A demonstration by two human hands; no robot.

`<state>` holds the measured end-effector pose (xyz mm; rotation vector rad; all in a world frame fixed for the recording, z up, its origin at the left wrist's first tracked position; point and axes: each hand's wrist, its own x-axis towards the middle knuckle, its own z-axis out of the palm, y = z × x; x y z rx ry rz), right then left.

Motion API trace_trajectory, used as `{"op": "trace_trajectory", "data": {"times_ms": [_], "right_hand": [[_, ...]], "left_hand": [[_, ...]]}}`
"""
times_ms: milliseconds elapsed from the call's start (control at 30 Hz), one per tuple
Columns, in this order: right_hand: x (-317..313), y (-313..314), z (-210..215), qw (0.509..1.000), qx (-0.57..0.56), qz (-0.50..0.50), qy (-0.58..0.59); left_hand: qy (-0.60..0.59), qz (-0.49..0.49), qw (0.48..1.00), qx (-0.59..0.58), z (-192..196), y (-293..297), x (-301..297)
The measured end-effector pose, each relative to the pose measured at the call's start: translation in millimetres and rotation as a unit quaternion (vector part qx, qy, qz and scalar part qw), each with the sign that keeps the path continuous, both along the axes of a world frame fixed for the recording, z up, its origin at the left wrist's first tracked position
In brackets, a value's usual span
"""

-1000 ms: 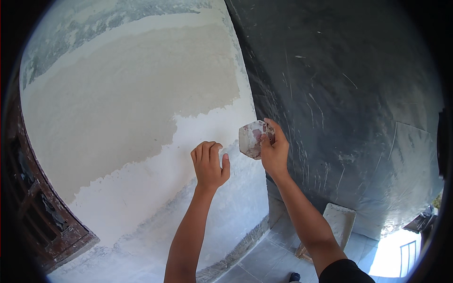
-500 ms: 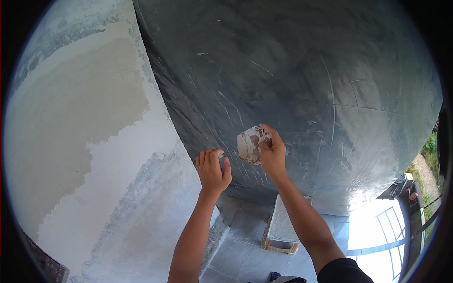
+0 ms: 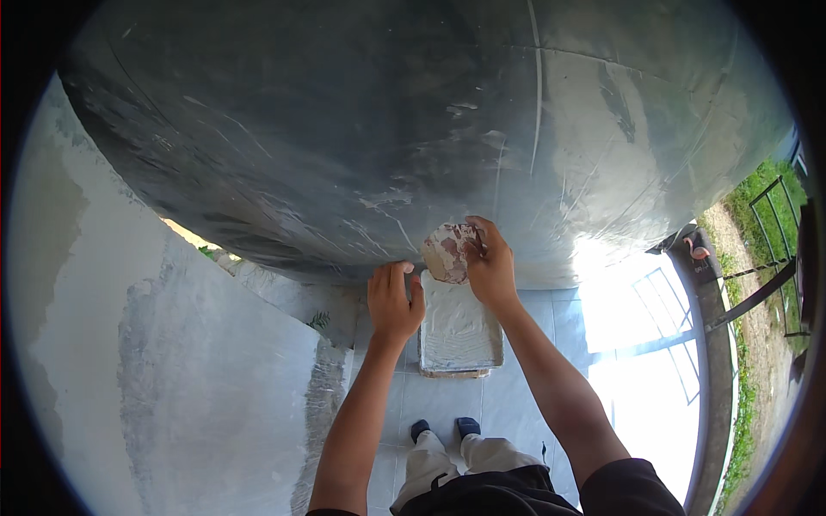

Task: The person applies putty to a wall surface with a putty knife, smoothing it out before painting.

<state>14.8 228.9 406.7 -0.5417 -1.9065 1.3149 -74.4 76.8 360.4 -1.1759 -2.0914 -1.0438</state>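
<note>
My right hand [image 3: 491,263] grips a flat, roundish plate [image 3: 447,254] by its right edge. The plate is mottled cream and reddish brown. To its left, my left hand [image 3: 393,301] is raised with bent fingers and its thumb apart; I see nothing held in it. Below both hands stands a shallow rectangular tray [image 3: 462,331] with ridged, whitish material inside. Part of its far end is hidden by the plate and my right hand.
A large dark plastic sheet [image 3: 344,120] spans the far side. At left is a patchy white-grey wall [image 3: 206,370]. Grey floor tiles [image 3: 533,344] lie around the tray, and my feet [image 3: 443,427] are just behind it. A low ledge [image 3: 712,344] runs along the right.
My view has swung to the right and down. The tray now appears directly below my hands, and my legs have come into view. My right hand keeps hold of the plate.
</note>
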Motion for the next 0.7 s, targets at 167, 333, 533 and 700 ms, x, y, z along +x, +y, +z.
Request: {"op": "trace_trajectory", "data": {"times_ms": [167, 333, 533, 700], "right_hand": [[11.9, 18.5, -91.1, 0.996, -0.013, -0.018, -0.088], [27.7, 20.4, -162.8, 0.986, -0.016, -0.051, -0.160], [49.0, 28.9, -238.5, 0.971, -0.028, -0.053, -0.230], [59.2, 33.7, -283.6, 0.951, -0.013, -0.070, -0.301]], "left_hand": [[-0.071, -0.027, 0.993, -0.088, -77.9, 3.7, 11.5], [-0.160, -0.053, 0.973, -0.157, -152.7, -12.5, 25.0], [-0.230, -0.062, 0.947, -0.218, -218.1, -29.5, 47.1], [-0.318, -0.053, 0.910, -0.261, -265.6, -38.0, 65.7]]}}
